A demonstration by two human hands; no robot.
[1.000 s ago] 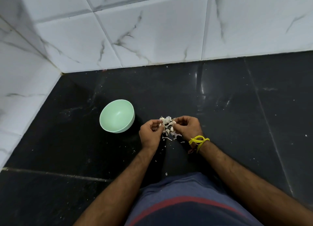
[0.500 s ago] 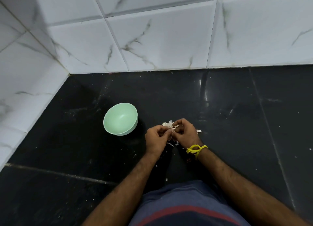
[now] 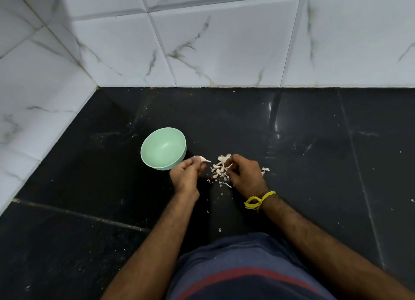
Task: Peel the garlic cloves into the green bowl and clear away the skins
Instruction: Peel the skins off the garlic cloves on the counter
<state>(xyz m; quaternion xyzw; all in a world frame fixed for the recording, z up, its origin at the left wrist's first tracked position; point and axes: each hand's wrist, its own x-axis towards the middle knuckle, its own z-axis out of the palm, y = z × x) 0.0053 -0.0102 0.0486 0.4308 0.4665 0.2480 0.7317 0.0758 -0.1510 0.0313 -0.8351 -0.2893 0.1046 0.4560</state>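
A pale green bowl point(image 3: 163, 148) stands on the black counter point(image 3: 303, 156), and it looks empty. My left hand point(image 3: 186, 176) pinches one garlic clove point(image 3: 201, 158) just right of the bowl's rim. A small heap of garlic cloves and skins point(image 3: 219, 168) lies on the counter between my hands. My right hand point(image 3: 244, 175), with a yellow thread on its wrist, is curled over the right side of that heap, its fingertips on the cloves. What those fingers hold is hidden. A loose skin point(image 3: 265, 170) lies just right of that hand.
White marble-look tiled walls point(image 3: 224, 52) close the counter at the back and on the left, forming a corner behind the bowl. Small white skin flecks dot the dark surface near my body. A seam point(image 3: 78, 214) runs across the counter at lower left.
My hands were together over the heap; now the left hand has pulled away to the left with one clove, toward the bowl. The right hand stays on the heap.
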